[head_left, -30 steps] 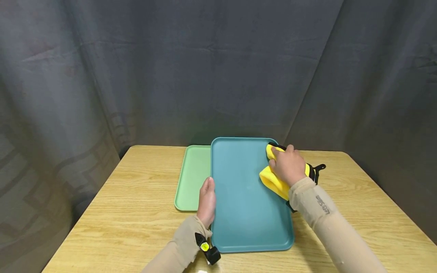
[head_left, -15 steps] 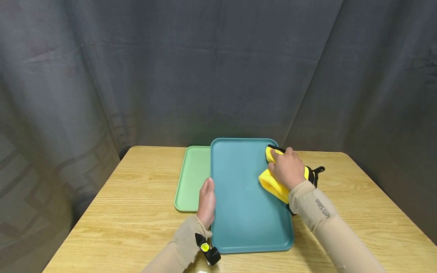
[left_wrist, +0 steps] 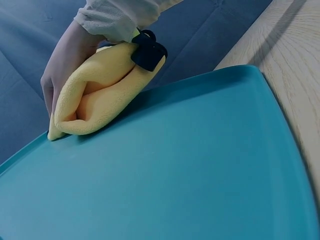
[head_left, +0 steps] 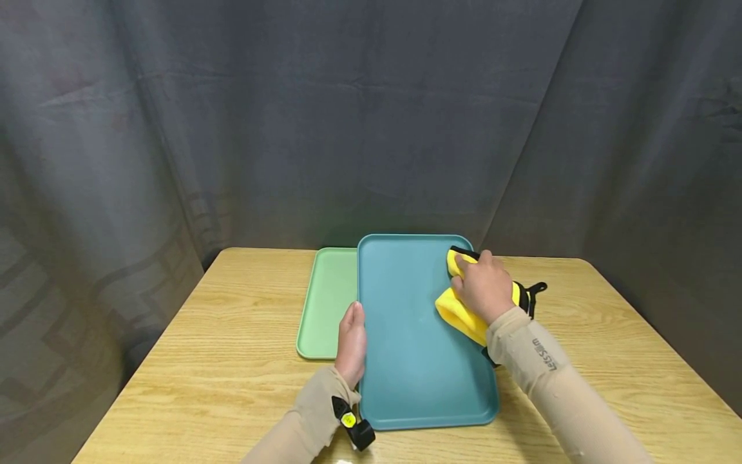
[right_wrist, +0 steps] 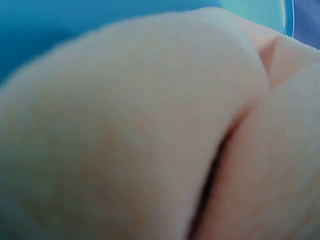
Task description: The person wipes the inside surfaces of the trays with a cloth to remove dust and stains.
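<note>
A blue tray (head_left: 417, 374) is held by my left hand (head_left: 351, 345) at its left edge; the thumb lies along the rim and the other fingers are hidden beneath. My right hand (head_left: 485, 287) grips a folded yellow cloth (head_left: 460, 316) with black trim against the tray's upper right side. In the left wrist view the same cloth (left_wrist: 100, 95) bunches under the right hand's fingers, resting on the tray surface near the far rim. Close, blurred folds of the cloth (right_wrist: 130, 125) fill most of the right wrist view.
A smaller green tray (head_left: 327, 303) lies on the wooden table (head_left: 243, 335), partly covered by the blue one in the head view. Dark grey curtains (head_left: 359, 129) hang behind the table and along both sides. A black strap with a small device (head_left: 353, 425) sits on the left wrist.
My right hand has slid slightly to the left and a little nearer, taking the cloth along over the tray. The left hand and both trays keep their places.
</note>
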Demonstrator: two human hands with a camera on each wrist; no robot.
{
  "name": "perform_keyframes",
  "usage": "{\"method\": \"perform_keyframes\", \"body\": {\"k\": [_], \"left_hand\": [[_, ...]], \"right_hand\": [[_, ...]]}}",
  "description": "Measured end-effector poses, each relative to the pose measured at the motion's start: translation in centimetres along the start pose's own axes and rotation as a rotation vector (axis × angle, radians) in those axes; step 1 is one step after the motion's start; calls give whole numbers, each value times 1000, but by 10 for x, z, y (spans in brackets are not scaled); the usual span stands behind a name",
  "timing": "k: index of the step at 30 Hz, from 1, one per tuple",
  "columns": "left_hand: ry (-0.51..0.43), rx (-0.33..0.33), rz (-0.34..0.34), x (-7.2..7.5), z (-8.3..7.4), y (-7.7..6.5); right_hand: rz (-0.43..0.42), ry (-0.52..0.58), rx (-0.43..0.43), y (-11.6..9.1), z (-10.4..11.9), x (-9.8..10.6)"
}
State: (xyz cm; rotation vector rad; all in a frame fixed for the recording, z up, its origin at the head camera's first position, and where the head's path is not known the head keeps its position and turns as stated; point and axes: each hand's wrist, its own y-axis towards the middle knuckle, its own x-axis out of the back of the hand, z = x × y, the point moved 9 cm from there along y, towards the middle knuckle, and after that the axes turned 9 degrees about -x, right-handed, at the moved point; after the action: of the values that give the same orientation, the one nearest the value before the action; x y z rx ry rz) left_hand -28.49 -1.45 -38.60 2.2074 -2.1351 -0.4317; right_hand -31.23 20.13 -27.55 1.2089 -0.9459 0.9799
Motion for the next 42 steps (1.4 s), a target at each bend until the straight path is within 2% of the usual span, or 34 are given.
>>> {"method": "perform_keyframes", "body": {"k": [9, 18, 37, 42], "left_hand": [[-3, 13, 13, -2, 1, -1], [-12, 12, 22, -4, 2, 0], [-14, 13, -4, -4, 4, 1], [-12, 31, -2, -4, 5, 0]], "right_hand": [[-25, 5, 35, -3, 15, 2], [-9, -7, 51, -4, 28, -1], [-37, 3, 114, -8, 58, -2], [-38, -4, 129, -8, 66, -2]]}}
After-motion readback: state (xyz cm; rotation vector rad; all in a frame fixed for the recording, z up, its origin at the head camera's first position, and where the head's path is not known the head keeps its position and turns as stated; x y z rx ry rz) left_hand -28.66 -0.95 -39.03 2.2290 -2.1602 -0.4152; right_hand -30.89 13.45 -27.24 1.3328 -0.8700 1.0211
